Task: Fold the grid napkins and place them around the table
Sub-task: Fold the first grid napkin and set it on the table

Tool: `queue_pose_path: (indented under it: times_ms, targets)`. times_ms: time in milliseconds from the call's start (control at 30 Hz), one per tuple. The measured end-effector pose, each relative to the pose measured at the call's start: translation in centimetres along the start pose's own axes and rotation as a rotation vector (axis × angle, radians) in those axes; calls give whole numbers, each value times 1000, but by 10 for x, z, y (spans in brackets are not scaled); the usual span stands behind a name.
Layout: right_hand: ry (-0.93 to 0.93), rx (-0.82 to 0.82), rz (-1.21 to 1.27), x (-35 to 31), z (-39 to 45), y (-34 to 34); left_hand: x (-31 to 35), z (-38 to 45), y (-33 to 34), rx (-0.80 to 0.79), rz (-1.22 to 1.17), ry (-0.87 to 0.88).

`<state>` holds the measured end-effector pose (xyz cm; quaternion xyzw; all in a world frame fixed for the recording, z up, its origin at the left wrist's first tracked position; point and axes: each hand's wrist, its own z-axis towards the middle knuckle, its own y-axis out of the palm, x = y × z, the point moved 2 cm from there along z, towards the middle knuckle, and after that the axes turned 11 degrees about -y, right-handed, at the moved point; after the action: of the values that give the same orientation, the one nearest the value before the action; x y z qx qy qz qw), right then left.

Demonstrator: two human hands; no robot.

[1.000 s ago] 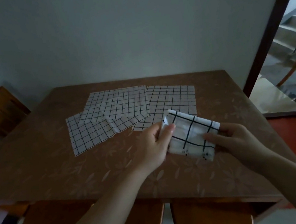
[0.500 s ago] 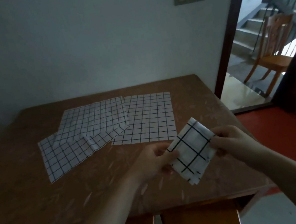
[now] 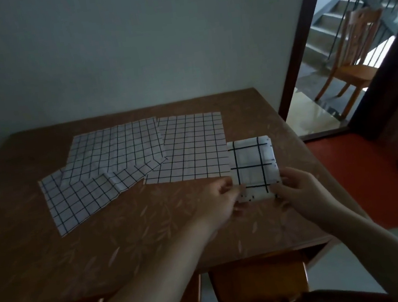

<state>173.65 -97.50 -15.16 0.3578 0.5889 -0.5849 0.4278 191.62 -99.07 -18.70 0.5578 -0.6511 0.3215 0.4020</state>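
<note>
Napkins: four counted. Three lie unfolded, flat, on the brown leaf-patterned table top [image 3: 133, 238]; one is folded

Folded white cloth napkin with bold black grid lines [image 3: 253, 166]: small thick square, layered edges, a row of dark specks along its near edge. Sits near the table's right side, just right of the unfolded napkins; whether it touches the surface cannot be told

Left hand [image 3: 218, 199]: fingers curled, pinching the folded napkin's near left corner. Right hand [image 3: 296, 190]: fingers curled, pinching its near right corner

Unfolded: right-hand white fine-grid napkin [image 3: 192, 146], square, smooth. Middle fine-grid napkin [image 3: 114, 149], overlapping the one beside it. Left fine-grid napkin [image 3: 80, 199], creased, partly beneath the middle one

Chairs: two counted. One wooden slat-back chair [image 3: 354, 54] beyond the doorway by the stairs; one wooden chair seat [image 3: 258, 282] tucked under the near table edge
</note>
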Motion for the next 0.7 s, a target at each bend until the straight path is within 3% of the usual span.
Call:
queue_pose_path:
  times_ms: [200,400,533,700]
  targets:
    - [1,122,-122,18,-8,-6,-15,13,12,-74,-56,-42]
    - [120,24,-211,72,-9,-6,-62,31,38,-128,-125,-250]
    - [186,-103,-228,124,4,4,-100,51,48,-7,-127,-420]
    - [230,-235,-259,182,19,14,-137,76,60,217,17,-457]
